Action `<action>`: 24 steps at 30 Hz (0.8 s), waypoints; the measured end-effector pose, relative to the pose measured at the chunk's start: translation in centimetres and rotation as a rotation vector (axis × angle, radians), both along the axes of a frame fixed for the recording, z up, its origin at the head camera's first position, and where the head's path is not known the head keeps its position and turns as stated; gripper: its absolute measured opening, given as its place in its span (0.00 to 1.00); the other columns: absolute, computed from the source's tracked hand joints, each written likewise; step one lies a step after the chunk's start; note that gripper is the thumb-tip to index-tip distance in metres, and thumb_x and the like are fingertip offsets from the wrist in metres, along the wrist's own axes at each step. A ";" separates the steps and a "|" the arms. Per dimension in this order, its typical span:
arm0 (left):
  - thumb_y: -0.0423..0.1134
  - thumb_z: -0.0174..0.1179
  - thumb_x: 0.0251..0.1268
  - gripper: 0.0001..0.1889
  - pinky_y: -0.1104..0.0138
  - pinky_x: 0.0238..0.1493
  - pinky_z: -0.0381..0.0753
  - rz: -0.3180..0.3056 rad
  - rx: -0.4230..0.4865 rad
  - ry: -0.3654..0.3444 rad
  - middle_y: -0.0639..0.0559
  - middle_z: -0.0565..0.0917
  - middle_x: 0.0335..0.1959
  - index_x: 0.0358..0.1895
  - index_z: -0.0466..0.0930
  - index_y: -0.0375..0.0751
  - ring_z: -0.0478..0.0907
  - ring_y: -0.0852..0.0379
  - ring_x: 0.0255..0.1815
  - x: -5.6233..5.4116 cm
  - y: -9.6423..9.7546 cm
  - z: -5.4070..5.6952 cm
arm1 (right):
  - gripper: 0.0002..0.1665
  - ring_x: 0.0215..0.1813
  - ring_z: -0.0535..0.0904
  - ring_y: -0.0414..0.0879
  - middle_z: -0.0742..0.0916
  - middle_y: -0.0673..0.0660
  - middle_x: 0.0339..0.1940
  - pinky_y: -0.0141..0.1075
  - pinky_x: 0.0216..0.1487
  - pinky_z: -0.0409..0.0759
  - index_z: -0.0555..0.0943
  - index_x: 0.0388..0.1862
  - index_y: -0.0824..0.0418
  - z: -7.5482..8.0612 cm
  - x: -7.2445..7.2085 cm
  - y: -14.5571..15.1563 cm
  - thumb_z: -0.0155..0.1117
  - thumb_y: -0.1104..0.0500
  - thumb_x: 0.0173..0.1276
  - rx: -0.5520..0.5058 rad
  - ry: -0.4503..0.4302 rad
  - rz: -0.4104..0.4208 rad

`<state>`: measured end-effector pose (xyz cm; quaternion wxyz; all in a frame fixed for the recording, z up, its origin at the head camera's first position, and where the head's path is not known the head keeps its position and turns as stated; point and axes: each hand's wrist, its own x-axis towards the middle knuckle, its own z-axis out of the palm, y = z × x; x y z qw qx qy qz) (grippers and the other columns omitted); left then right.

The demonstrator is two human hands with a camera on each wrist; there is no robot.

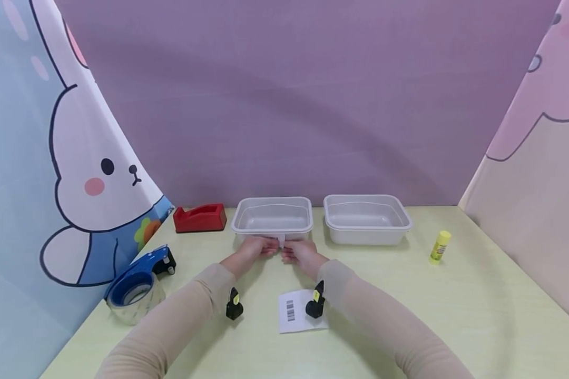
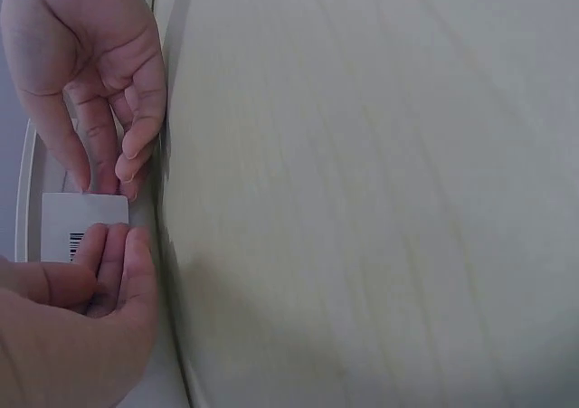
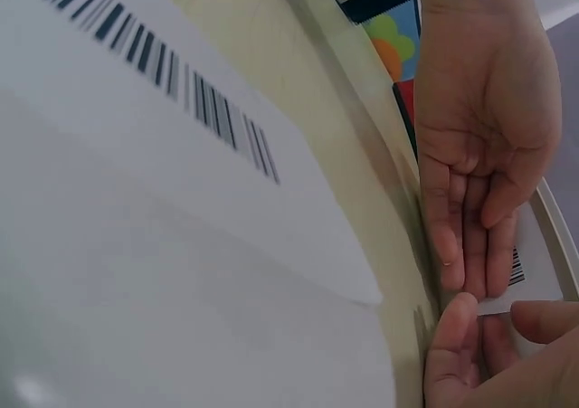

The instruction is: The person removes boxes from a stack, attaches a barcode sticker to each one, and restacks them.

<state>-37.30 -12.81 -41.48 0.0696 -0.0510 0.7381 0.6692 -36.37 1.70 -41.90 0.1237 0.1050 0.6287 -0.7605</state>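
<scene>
A white barcode label [image 2: 56, 213] lies against the front wall of the left white plastic container [image 1: 272, 231]. My left hand [image 1: 256, 251] has its fingers laid over the label, covering part of the barcode in the left wrist view. From the other side, my right hand [image 1: 303, 253] reaches in with its fingertips right at the label's edge. Both hands face each other, fingers fairly straight, as the right wrist view also shows with the left hand [image 3: 488, 137] above. Below the wrists lies a white sheet [image 1: 291, 323] printed with another barcode.
A second white container [image 1: 367, 236] stands to the right, with a yellow glue stick [image 1: 439, 247] farther right. On the left are a red tape dispenser [image 1: 200, 218] and a blue tape gun [image 1: 142, 268] with a clear roll. A purple backdrop [image 1: 284, 105] rises behind.
</scene>
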 end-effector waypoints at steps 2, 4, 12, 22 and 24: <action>0.25 0.56 0.63 0.13 0.65 0.45 0.85 0.003 0.001 -0.007 0.36 0.87 0.42 0.49 0.81 0.23 0.84 0.57 0.34 0.0 0.0 -0.1 | 0.13 0.27 0.80 0.43 0.85 0.61 0.30 0.34 0.37 0.86 0.79 0.48 0.73 0.0 0.0 0.0 0.60 0.68 0.67 0.001 -0.006 -0.011; 0.25 0.56 0.63 0.13 0.65 0.46 0.85 0.000 0.002 -0.010 0.35 0.87 0.43 0.49 0.80 0.23 0.84 0.57 0.34 0.0 -0.1 -0.1 | 0.12 0.26 0.80 0.43 0.84 0.61 0.30 0.34 0.35 0.86 0.79 0.47 0.74 0.0 0.1 0.1 0.60 0.68 0.66 -0.001 -0.005 -0.018; 0.26 0.54 0.65 0.14 0.64 0.47 0.85 -0.042 -0.008 -0.009 0.37 0.87 0.41 0.51 0.79 0.22 0.84 0.60 0.33 -0.1 -0.3 -0.1 | 0.11 0.28 0.82 0.43 0.87 0.60 0.30 0.37 0.39 0.86 0.81 0.46 0.72 0.6 0.3 -0.4 0.59 0.68 0.66 0.040 0.066 0.034; 0.23 0.55 0.61 0.12 0.69 0.36 0.82 -0.003 -0.048 0.062 0.40 0.88 0.33 0.46 0.79 0.19 0.81 0.62 0.27 -0.3 -2.0 0.5 | 0.15 0.39 0.84 0.51 0.88 0.65 0.43 0.42 0.48 0.83 0.82 0.48 0.69 0.8 -0.2 -0.6 0.57 0.70 0.62 0.097 0.145 0.005; 0.24 0.56 0.60 0.11 0.69 0.36 0.82 0.015 -0.048 0.051 0.41 0.88 0.32 0.45 0.80 0.21 0.81 0.62 0.26 -0.3 -2.4 0.5 | 0.16 0.45 0.84 0.55 0.88 0.64 0.45 0.43 0.50 0.82 0.82 0.49 0.68 0.6 -0.3 -0.5 0.56 0.69 0.62 0.112 0.147 0.014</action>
